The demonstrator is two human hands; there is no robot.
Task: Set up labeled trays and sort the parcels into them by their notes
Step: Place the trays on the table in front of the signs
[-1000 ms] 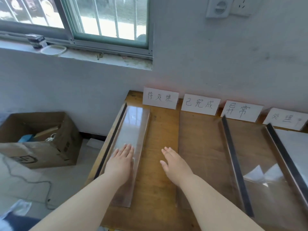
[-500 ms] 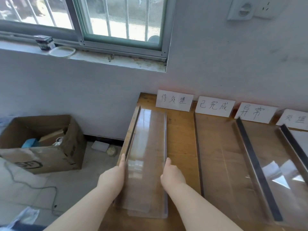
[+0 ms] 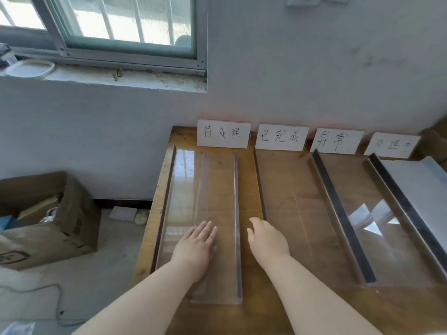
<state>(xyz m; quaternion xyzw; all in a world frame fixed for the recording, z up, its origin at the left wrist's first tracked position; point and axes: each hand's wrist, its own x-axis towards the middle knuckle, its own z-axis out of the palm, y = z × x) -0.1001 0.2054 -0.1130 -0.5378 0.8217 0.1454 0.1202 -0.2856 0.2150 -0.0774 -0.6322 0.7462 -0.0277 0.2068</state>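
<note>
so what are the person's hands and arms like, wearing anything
Nothing worn that shows: the left hand and right hand are bare, with no gloves, rings, watch or bracelet. No sleeve is in view right down to the frame's edge.

Plain back-room sorting station: wooden table (image 3: 245, 180), 4 handwritten label cards (image 3: 223, 133), cardboard box (image 3: 60, 233) on concrete floor (image 3: 113, 257).
</note>
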